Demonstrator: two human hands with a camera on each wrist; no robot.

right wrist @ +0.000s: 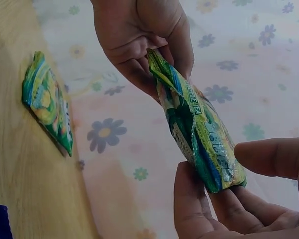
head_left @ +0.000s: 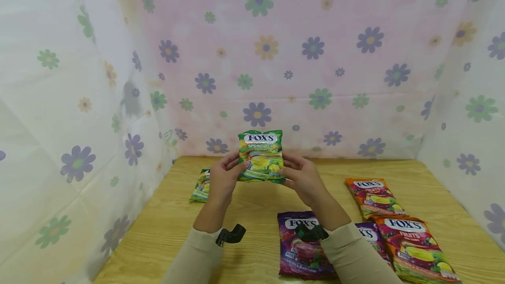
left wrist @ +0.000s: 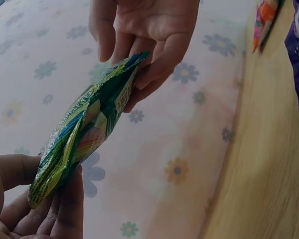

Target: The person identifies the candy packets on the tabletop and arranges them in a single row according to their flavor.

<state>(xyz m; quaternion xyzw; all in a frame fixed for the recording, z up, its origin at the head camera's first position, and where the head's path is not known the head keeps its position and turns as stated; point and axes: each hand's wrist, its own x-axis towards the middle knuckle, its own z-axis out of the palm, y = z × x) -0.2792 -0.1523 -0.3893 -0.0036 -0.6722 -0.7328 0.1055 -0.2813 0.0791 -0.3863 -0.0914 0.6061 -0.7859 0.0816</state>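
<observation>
Both hands hold up a green and yellow Fox's Spring Tea candy bag (head_left: pixel 261 157), its printed front turned toward me and its upper edge against the flowered backdrop. My left hand (head_left: pixel 226 178) grips the bag's left side, thumb in front and fingers behind. On the opposite side, my right hand (head_left: pixel 305 180) pinches it the same way. The left wrist view catches the bag (left wrist: pixel 87 129) edge-on between the two hands. Partly hidden behind the left hand, a second green candy bag (head_left: pixel 201 186) lies flat on the table.
Two orange Fox's Fruits bags (head_left: pixel 375 198) lie on the wooden table (head_left: pixel 158 231) at the right. Nearer the front are two purple Fox's bags (head_left: pixel 293 249), partly covered by my right forearm. Flowered cloth (head_left: pixel 256 56) walls the back and both sides.
</observation>
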